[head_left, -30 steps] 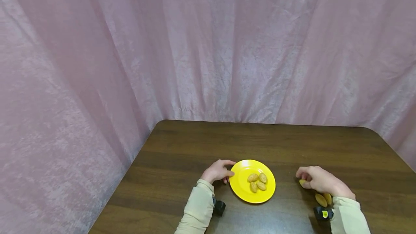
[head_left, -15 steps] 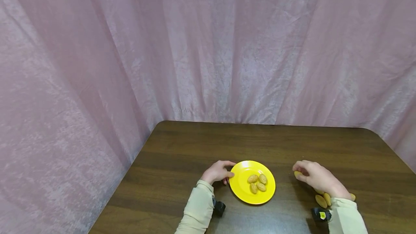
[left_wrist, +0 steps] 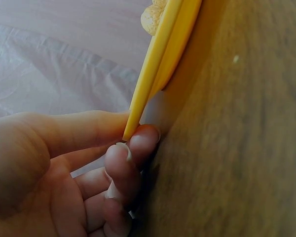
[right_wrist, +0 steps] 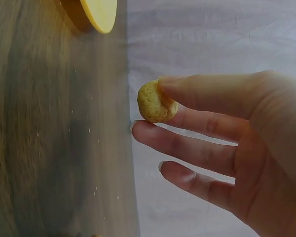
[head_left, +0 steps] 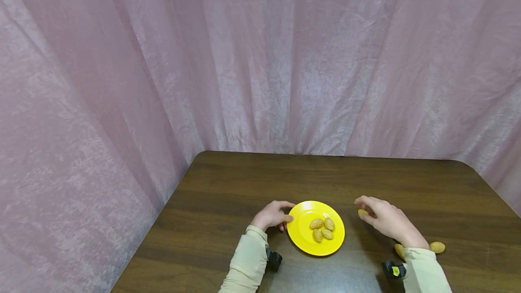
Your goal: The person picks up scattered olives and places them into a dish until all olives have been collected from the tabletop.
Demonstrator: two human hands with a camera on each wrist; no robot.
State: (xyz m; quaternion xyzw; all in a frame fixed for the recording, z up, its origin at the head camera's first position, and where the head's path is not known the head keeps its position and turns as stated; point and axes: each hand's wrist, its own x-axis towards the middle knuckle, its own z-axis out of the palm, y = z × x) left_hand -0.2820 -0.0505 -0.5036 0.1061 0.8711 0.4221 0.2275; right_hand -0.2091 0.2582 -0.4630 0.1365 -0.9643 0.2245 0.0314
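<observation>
A yellow plate [head_left: 299, 229] lies on the table, bearing several tan, oval, nut-like pieces [head_left: 317, 223] grouped right of its middle. At its left edge my left hand [head_left: 270, 215] pinches the rim; in the left wrist view the thumb is on the upper face of the plate [left_wrist: 150, 74] and fingertips are beneath. My right hand [head_left: 384, 219], raised over the table to the right of the plate, pinches one nut-like piece [right_wrist: 152, 102] between thumb and fingers. Its surface is rough and yellowish; the ring and little fingers stay off it.
Further nut-like pieces [head_left: 437, 247] lie on the table by the right wrist, partly hidden under the forearm. The dark wooden table [head_left: 252, 173] ends at the back before a pink curtain [head_left: 260, 67].
My right hand has lifted the nut-like piece and moved left and away from me, toward the plate. A piece right of the forearm has come into view. The left hand and plate stay put.
</observation>
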